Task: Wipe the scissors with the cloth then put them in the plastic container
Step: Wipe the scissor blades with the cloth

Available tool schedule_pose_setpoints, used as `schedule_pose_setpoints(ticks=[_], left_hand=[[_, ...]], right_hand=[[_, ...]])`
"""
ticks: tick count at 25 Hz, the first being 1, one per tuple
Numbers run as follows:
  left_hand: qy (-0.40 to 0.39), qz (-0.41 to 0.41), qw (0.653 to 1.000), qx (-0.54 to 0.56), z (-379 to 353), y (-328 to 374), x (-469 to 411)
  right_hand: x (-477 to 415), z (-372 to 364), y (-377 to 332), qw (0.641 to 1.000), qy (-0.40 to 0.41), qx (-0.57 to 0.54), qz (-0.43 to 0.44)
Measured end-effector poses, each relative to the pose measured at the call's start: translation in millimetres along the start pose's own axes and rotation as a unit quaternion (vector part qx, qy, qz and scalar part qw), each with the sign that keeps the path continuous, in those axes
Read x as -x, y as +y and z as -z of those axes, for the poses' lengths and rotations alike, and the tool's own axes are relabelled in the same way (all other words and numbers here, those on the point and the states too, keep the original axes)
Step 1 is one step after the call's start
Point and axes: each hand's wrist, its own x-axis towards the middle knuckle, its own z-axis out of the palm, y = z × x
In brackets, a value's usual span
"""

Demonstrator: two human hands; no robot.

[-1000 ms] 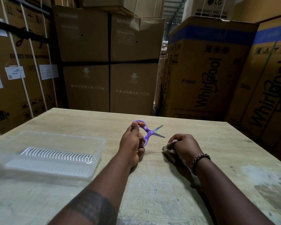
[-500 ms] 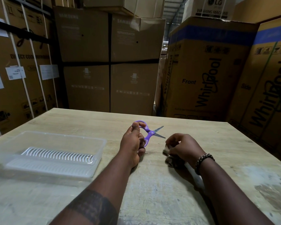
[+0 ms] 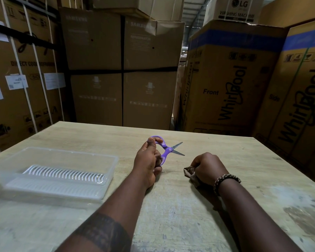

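Purple-handled metal scissors [image 3: 168, 149] are hovering just above the middle of the table, blades parted and pointing right. The left hand [image 3: 147, 160] is holding them, its grip curled round the handle loops. Just to the right, the right hand [image 3: 207, 168] is resting on the pale wooden table [image 3: 171, 206], its grip bunching a crumpled brown cloth [image 3: 188, 172]. Wiping seems about to begin: the cloth needs lifting to the blades. A clear rectangular plastic container [image 3: 71, 152] is sitting open at the left, leaving room for a sideways carry. Tall cardboard boxes [image 3: 225, 79] are crowding the far edge.
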Motion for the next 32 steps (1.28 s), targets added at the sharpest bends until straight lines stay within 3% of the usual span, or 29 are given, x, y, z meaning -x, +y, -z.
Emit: schedule_pose_setpoints(ticks=[3, 5, 7, 16, 24, 32], left_hand=[[-0.003, 0.000, 1.000, -0.003, -1, 0, 0], [-0.003, 0.000, 1.000, -0.005, -1, 0, 0], [-0.001, -0.001, 1.000, -0.008, 0, 0, -1], [-0.004, -0.001, 1.000, -0.019, 0, -2, -1], [-0.008, 0.001, 1.000, -0.024, 1, -1, -1], [-0.002, -0.001, 1.000, -0.030, 0, -1, 0]], right_hand=[[4, 11, 3, 0.995, -0.094, -0.004, 0.019], [6, 14, 5, 0.987, -0.140, 0.060, 0.049], [4, 15, 4, 0.987, -0.105, 0.098, 0.067], [-3, 2, 13, 0.999, 0.043, -0.027, 0.016], [1, 2, 3, 0.997, 0.060, 0.040, 0.036], [-2, 3, -2, 0.993, -0.060, 0.094, 0.035]])
